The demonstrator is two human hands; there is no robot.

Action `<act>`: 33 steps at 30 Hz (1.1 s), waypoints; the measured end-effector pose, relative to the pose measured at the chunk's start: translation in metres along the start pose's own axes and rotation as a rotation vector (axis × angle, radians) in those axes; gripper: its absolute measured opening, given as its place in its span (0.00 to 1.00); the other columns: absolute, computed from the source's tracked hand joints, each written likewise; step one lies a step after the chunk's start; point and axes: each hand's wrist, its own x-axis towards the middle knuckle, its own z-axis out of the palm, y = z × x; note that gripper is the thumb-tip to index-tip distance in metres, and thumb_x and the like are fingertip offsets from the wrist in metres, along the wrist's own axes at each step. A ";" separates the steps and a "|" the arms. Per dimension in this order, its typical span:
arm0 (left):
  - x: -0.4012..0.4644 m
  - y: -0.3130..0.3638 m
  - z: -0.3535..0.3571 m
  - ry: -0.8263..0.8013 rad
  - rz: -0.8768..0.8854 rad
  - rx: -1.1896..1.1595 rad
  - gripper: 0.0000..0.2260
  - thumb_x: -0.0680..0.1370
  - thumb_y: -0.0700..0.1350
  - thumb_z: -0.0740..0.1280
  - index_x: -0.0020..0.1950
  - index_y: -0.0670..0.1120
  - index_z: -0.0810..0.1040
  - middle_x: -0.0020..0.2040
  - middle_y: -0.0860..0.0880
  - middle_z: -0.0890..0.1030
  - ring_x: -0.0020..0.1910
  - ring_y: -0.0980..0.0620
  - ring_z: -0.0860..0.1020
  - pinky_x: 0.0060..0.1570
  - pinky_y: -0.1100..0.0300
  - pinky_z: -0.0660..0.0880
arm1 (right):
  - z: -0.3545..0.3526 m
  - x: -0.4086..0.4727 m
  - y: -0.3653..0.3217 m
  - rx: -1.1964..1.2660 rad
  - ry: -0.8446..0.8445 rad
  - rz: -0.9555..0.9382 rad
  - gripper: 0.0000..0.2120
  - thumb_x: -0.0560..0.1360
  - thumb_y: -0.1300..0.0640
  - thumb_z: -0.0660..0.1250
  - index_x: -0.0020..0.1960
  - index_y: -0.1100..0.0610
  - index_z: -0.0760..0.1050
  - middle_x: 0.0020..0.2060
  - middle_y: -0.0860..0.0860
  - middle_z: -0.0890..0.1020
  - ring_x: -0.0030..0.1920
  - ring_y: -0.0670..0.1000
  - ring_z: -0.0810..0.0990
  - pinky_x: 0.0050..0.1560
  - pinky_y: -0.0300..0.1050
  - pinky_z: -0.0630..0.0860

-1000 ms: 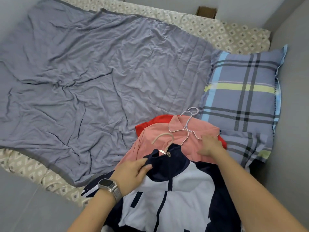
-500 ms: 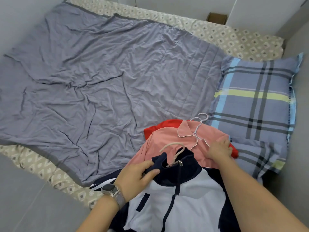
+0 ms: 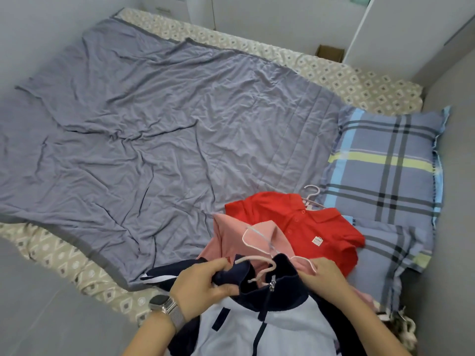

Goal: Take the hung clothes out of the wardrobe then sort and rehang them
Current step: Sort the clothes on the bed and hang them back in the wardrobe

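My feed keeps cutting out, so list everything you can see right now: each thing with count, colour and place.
red polo shirt: 1, red, on the bed beside the pillow, on a pale pink hanger
pink shirt: 1, salmon pink, partly over the red one, on a white hanger
zip jacket: 1, navy and white, nearest the camera, pink hanger hook at its collar
blanket: 1, grey, spread over the bed
bedsheet: 1, beige with diamond pattern, under the blanket
pillow: 1, blue-grey plaid, right side of the bed
cardboard box: 1, brown, behind the bed
watch: 1, silver, left wrist
left hand: fingers grip the jacket collar
right hand: fingers pinch the white hanger
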 end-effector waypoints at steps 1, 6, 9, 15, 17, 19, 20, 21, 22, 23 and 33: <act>-0.005 -0.005 -0.003 -0.004 0.011 -0.006 0.20 0.63 0.66 0.62 0.45 0.53 0.72 0.37 0.55 0.77 0.37 0.57 0.74 0.40 0.61 0.71 | 0.006 -0.013 -0.001 0.081 0.026 -0.048 0.18 0.73 0.50 0.68 0.26 0.45 0.69 0.28 0.44 0.63 0.32 0.44 0.64 0.34 0.45 0.63; -0.041 -0.023 -0.025 0.115 0.134 -0.146 0.07 0.65 0.57 0.61 0.41 0.61 0.68 0.46 0.55 0.70 0.46 0.60 0.70 0.48 0.69 0.68 | 0.011 -0.054 -0.041 0.264 0.035 -0.144 0.20 0.69 0.54 0.70 0.26 0.53 0.62 0.24 0.45 0.63 0.27 0.42 0.62 0.30 0.42 0.59; -0.077 -0.032 -0.047 0.285 0.176 -0.181 0.08 0.64 0.55 0.62 0.43 0.60 0.70 0.55 0.57 0.65 0.52 0.62 0.68 0.53 0.76 0.63 | 0.008 -0.079 -0.086 0.255 0.019 -0.214 0.18 0.69 0.50 0.70 0.26 0.55 0.66 0.22 0.46 0.67 0.25 0.44 0.65 0.28 0.41 0.61; -0.190 -0.063 -0.114 0.463 0.282 -0.087 0.12 0.67 0.48 0.58 0.50 0.56 0.71 0.67 0.62 0.63 0.52 0.60 0.71 0.56 0.72 0.65 | 0.043 -0.153 -0.192 0.279 -0.106 -0.448 0.22 0.72 0.44 0.67 0.31 0.59 0.66 0.26 0.49 0.65 0.30 0.47 0.62 0.32 0.46 0.58; -0.233 -0.082 -0.136 0.490 0.277 -0.058 0.14 0.69 0.48 0.57 0.53 0.57 0.70 0.70 0.65 0.60 0.61 0.60 0.70 0.62 0.72 0.62 | 0.069 -0.179 -0.230 0.331 -0.189 -0.501 0.21 0.75 0.48 0.68 0.31 0.59 0.67 0.26 0.50 0.66 0.29 0.48 0.64 0.31 0.45 0.59; -0.277 -0.105 -0.160 0.517 0.281 -0.035 0.17 0.70 0.48 0.57 0.59 0.59 0.68 0.71 0.66 0.59 0.67 0.65 0.64 0.66 0.72 0.59 | 0.096 -0.205 -0.273 0.324 -0.282 -0.540 0.21 0.71 0.47 0.71 0.32 0.61 0.68 0.26 0.51 0.67 0.29 0.48 0.65 0.31 0.47 0.61; -0.300 -0.116 -0.174 0.538 0.270 -0.033 0.18 0.71 0.48 0.57 0.60 0.60 0.67 0.70 0.66 0.61 0.68 0.66 0.64 0.67 0.69 0.61 | 0.109 -0.217 -0.295 0.303 -0.324 -0.571 0.22 0.68 0.44 0.72 0.33 0.62 0.69 0.27 0.51 0.68 0.29 0.48 0.66 0.32 0.47 0.61; -0.323 -0.128 -0.187 0.573 0.245 -0.032 0.18 0.71 0.49 0.57 0.60 0.59 0.68 0.67 0.65 0.65 0.66 0.64 0.67 0.66 0.63 0.65 | 0.123 -0.228 -0.319 0.274 -0.355 -0.601 0.25 0.64 0.41 0.74 0.35 0.62 0.71 0.28 0.51 0.69 0.30 0.48 0.68 0.34 0.46 0.62; -0.346 -0.139 -0.200 0.623 0.210 -0.032 0.17 0.71 0.50 0.57 0.60 0.59 0.68 0.64 0.63 0.70 0.63 0.60 0.71 0.62 0.57 0.69 | 0.137 -0.236 -0.341 0.238 -0.363 -0.626 0.28 0.60 0.38 0.75 0.38 0.63 0.74 0.29 0.51 0.74 0.32 0.48 0.73 0.37 0.44 0.63; -0.371 -0.150 -0.211 0.690 0.174 -0.027 0.15 0.72 0.51 0.57 0.58 0.58 0.69 0.60 0.59 0.73 0.59 0.56 0.74 0.58 0.52 0.71 | 0.152 -0.243 -0.363 0.201 -0.361 -0.648 0.33 0.56 0.37 0.77 0.43 0.64 0.76 0.34 0.54 0.80 0.39 0.48 0.80 0.41 0.43 0.64; -0.572 -0.224 -0.251 1.170 -0.150 0.186 0.07 0.71 0.41 0.65 0.44 0.52 0.72 0.43 0.58 0.76 0.42 0.54 0.74 0.43 0.53 0.70 | 0.314 -0.310 -0.519 -0.067 -0.566 -1.001 0.15 0.63 0.51 0.71 0.44 0.59 0.78 0.37 0.55 0.81 0.38 0.53 0.79 0.46 0.50 0.77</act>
